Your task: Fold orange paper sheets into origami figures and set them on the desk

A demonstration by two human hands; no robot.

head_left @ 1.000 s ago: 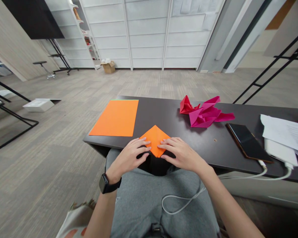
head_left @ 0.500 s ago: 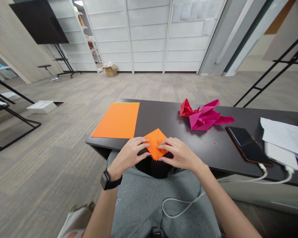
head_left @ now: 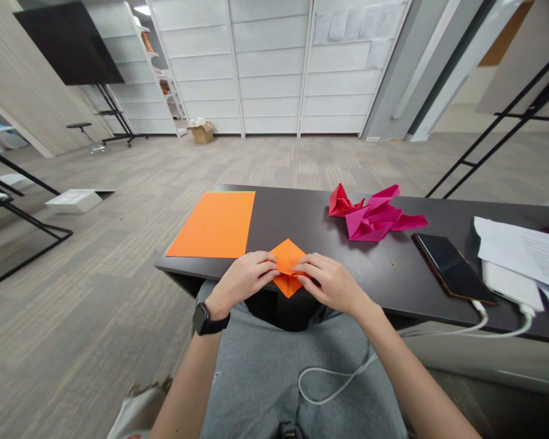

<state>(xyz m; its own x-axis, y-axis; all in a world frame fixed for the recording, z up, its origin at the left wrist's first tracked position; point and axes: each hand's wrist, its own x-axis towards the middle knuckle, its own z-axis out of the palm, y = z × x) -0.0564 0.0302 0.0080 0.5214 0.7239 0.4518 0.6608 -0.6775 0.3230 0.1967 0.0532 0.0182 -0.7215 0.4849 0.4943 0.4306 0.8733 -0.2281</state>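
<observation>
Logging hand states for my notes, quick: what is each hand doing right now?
Left hand: closed, holding the folded orange paper at its left side.
Right hand: closed, holding the same paper at its right side.

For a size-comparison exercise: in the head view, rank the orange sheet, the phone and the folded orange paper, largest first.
Orange sheet, phone, folded orange paper; the last two are close, and camera nearness leaves their order unsure.

Orange folded paper (head_left: 287, 256), orange sheet (head_left: 210, 224), magenta and red origami (head_left: 370, 219), grey trousers (head_left: 256, 378), apparently plain
</observation>
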